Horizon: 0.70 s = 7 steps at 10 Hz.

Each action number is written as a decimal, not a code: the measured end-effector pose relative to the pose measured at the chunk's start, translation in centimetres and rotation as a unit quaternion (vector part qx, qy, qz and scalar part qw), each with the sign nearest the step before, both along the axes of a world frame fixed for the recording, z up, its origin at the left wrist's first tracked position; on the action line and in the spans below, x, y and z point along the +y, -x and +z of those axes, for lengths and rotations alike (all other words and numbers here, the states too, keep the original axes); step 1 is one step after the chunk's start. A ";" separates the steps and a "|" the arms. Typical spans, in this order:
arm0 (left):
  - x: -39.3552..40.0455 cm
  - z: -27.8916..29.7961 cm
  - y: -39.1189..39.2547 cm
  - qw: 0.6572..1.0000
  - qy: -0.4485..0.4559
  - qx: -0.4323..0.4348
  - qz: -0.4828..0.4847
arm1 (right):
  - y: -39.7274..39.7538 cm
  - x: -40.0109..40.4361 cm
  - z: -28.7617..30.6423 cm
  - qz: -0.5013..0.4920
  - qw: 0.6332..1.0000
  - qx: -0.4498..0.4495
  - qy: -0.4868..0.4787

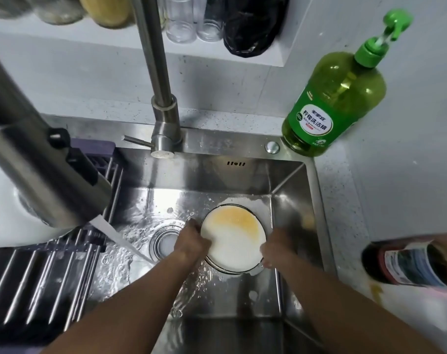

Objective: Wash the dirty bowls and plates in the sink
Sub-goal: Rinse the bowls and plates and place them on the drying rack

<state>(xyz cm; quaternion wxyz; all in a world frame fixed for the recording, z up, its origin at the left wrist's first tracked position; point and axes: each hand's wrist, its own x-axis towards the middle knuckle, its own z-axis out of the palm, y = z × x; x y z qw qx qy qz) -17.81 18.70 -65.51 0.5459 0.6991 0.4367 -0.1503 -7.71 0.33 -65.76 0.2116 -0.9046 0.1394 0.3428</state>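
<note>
Round white plate (233,238) smeared yellow, your left hand (191,241) and right hand (274,247) gripping its rims, steel sink (291,198) wet.

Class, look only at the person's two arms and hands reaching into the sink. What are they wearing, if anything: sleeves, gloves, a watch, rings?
Both forearms are bare all the way to the bottom edge of the picture: no sleeves show. The left hand and the right hand wear no gloves. No watch, bracelet or ring is visible on either, though the fingers are somewhat blurred, so a thin ring cannot be ruled out.
</note>
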 end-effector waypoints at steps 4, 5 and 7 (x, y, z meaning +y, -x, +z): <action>2.3 5.9 6.4 0.964 0.192 -0.048 0.177 | 3.4 3.4 5.4 0.154 0.978 -0.096 -0.103; 3.9 8.0 8.5 0.957 0.209 -0.030 0.197 | 4.5 5.3 7.1 0.207 0.968 -0.098 -0.106; 7.8 11.3 11.9 0.955 0.216 -0.013 0.204 | 7.8 9.4 9.6 0.217 0.962 -0.063 -0.156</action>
